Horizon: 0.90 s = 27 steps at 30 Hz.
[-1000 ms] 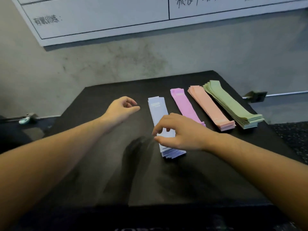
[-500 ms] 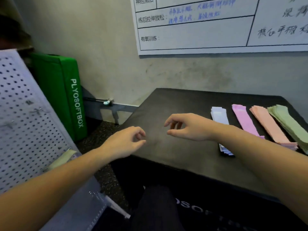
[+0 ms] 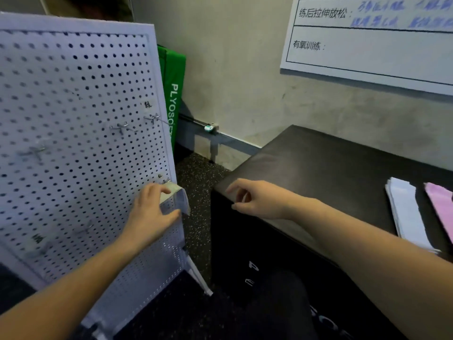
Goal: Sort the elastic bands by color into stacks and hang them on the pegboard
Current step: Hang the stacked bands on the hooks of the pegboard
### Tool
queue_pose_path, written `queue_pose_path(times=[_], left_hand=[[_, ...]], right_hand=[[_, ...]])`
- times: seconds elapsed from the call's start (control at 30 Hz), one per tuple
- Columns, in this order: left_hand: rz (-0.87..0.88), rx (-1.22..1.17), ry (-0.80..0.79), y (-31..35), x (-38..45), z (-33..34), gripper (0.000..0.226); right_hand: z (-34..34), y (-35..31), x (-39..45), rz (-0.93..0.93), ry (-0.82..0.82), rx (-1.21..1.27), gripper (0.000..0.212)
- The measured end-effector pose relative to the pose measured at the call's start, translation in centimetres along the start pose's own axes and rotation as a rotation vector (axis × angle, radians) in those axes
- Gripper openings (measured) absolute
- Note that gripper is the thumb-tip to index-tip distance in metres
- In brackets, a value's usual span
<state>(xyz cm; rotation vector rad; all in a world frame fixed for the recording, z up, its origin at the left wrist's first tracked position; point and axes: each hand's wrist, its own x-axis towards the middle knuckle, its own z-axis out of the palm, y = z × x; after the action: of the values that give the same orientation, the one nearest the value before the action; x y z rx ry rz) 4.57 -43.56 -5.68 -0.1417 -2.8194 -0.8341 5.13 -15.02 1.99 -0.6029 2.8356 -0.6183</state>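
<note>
On the left of the head view stands a white perforated pegboard [image 3: 73, 119], a flat metal sheet tilted back, dotted with rows of round holes and fitted with thin wire hooks [image 3: 121, 127], some blurred. At its right edge hangs a pale green elastic band [image 3: 175, 196], a flat folded strip looped near a hook. The left hand [image 3: 152, 212] grips that band, fingers curled over its top fold and thumb beneath; the forearm reaches up from the lower left.

Right of the board sits a black padded box [image 3: 318, 173] with a smooth, matte top. The right hand [image 3: 257, 200] hovers over its near left corner, fingers loosely curled, holding nothing, its forearm running back to the lower right. Farther right on the box lie two flat stacks of bands side by side: a lavender stack [image 3: 404, 212] and a pink stack [image 3: 441, 207], the latter cut by the frame edge.

Behind the board leans a green soft plyo box [image 3: 172, 77] with white lettering. A whiteboard [image 3: 367, 45] with ruled cells hangs on the rough plaster wall.
</note>
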Motion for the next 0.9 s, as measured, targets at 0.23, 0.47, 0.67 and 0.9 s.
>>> queue_pose_path(times=[0.23, 0.47, 0.67, 0.9], left_hand=[[-0.198, -0.147, 0.046, -5.3, 1.5, 2.4, 0.075], [-0.181, -0.282, 0.197, -8.2, 2.1, 4.1, 0.075], [-0.160, -0.351, 0.214, -8.6, 2.1, 4.5, 0.059], [-0.167, -0.420, 0.228, -8.0, 1.6, 2.0, 0.049]], right_hand=[[4.9, 0.2, 8.7, 0.067, -0.091, 0.050, 0.049], [10.7, 0.5, 17.2, 0.141, -0.123, 0.202, 0.064], [14.1, 0.1, 20.6, 0.134, -0.125, 0.241, 0.013], [12.3, 0.5, 19.8, 0.122, 0.116, 0.257, 0.037]])
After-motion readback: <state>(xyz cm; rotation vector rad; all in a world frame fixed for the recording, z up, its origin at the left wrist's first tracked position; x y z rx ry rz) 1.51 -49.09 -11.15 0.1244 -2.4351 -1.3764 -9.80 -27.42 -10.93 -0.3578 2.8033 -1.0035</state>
